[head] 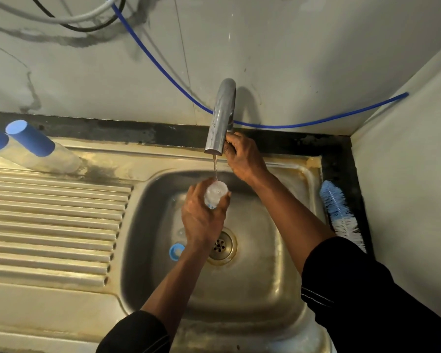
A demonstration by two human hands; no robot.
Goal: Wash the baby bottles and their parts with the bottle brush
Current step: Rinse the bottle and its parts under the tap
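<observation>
– While water runs from the faucet (220,118), where does the person hold the baby bottle (215,193)?
– The left hand (201,220) holds it over the sink (265,289), with the open mouth up, directly under the thin stream (215,166). The fingers are curled round the clear body, close together, and the thumb presses from the other side.
– And the right hand (245,156)?
– It is at the faucet, just behind the mouth of the spout. Its fingers are curled tight together and the thumb touches the metal. Which part they grip is hidden by the spout.
– Where is the bottle brush (339,212)?
– It lies on the right edge of the sink, beside the wall, well apart from both hands. Its bristles are blue and white.
– Is something in the basin?
– Yes, a blue bottle ring (176,252) lies on the bottom, near the drain (222,247), on its left side.
– And on the left?
– Two more bottles with blue caps (29,137) stand at the back of the ribbed drainboard (49,225), touching each other.
</observation>
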